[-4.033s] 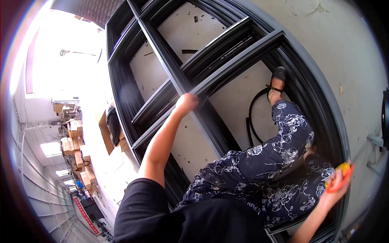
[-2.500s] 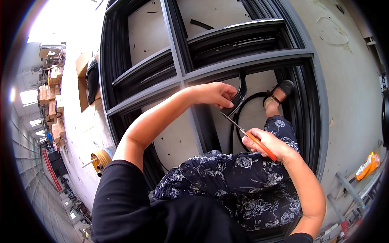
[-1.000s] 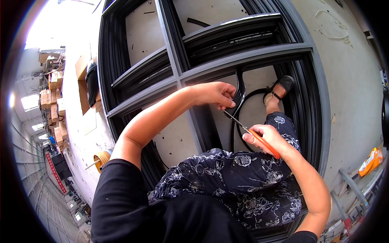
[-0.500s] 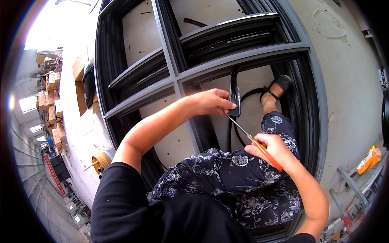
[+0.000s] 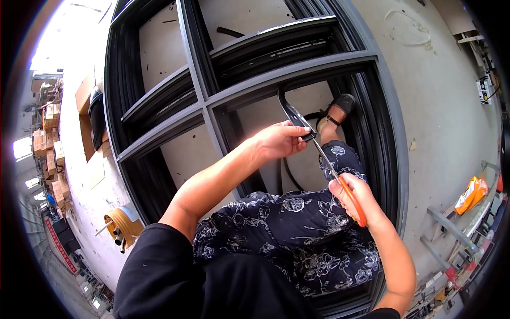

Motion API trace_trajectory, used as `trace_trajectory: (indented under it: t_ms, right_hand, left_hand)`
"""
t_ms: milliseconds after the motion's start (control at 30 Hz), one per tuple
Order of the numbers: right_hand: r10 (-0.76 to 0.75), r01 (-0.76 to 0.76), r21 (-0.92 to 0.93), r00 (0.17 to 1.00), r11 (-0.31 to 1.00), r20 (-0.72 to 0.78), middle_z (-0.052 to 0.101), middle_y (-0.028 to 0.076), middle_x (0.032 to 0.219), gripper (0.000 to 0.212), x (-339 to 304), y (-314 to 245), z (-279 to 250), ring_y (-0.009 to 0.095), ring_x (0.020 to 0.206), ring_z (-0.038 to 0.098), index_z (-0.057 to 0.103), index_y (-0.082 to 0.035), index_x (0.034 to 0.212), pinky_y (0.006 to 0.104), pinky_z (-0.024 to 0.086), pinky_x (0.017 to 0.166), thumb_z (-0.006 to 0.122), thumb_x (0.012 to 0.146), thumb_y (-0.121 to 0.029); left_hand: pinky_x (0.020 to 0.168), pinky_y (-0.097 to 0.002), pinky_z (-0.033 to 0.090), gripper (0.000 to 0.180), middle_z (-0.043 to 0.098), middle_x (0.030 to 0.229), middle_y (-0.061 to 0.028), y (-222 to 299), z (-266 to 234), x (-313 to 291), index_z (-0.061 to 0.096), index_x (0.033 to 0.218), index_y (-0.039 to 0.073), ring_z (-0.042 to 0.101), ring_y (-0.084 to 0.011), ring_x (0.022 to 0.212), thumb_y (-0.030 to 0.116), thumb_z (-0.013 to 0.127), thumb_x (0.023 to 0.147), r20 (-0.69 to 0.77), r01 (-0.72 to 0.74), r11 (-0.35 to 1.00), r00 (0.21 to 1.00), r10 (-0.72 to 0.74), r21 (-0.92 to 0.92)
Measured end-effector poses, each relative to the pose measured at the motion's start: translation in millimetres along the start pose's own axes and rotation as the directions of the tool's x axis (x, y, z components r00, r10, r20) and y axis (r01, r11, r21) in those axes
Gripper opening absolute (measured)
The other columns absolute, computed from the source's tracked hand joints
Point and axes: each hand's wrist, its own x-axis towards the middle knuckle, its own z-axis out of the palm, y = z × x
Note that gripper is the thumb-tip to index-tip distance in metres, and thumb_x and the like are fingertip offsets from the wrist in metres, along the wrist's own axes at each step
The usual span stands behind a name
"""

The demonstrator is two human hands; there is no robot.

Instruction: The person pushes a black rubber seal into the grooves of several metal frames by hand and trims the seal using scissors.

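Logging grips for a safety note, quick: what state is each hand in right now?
Left hand: closed, holding a black strip.
Right hand: closed around the orange-handled scissors.

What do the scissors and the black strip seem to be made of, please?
Scissors: blades probably steel, grey with a dull shine; handle likely smooth plastic, from its even orange colour. Black strip: rubber or soft plastic, perhaps; it bends and shows glossy highlights.

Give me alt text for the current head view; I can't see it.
A person's right hand holds orange-handled scissors, blades at the end of a black strip held in the left hand. Beneath is a large dark frame, with one foot inside an opening.
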Motion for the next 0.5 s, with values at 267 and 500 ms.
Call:
trace_trajectory:
  t_ms: [267, 500]
  right_hand:
    - [0.038, -0.038, 0.039, 0.999, 0.999, -0.004, 0.044, -0.004, 0.062, 0.049, 10.0, -4.3, 3.5, 0.005, 0.055, 0.038, 0.053, -0.004, 0.078, 0.0243, 0.035, 0.049, 0.065, 0.092, -0.05]
    - [0.032, -0.032, -0.014, 0.998, 0.999, -0.053, 0.043, -0.003, 0.06, 0.051, 10.6, -9.3, 5.6, 0.007, 0.057, 0.036, 0.051, -0.002, 0.071, 0.0282, 0.035, 0.051, 0.069, 0.092, -0.045]
  left_hand:
    - [0.077, -0.029, 0.052, 0.005, 0.07, 0.091, -0.0014, -0.1, -2.2, -4.8, 0.067, 0.093, 0.009, 0.065, -0.0123, 0.085, 0.005, 0.069, 0.091, -0.055, -0.022, 0.999, 0.998, 0.024, 0.05]
    - [0.078, -0.0283, 0.052, 0.007, 0.071, 0.093, 0.0001, -0.3, -4.5, -2.3, 0.069, 0.096, 0.011, 0.065, -0.0105, 0.087, 0.006, 0.07, 0.09, -0.049, -0.036, 0.993, 0.998, 0.041, 0.115]
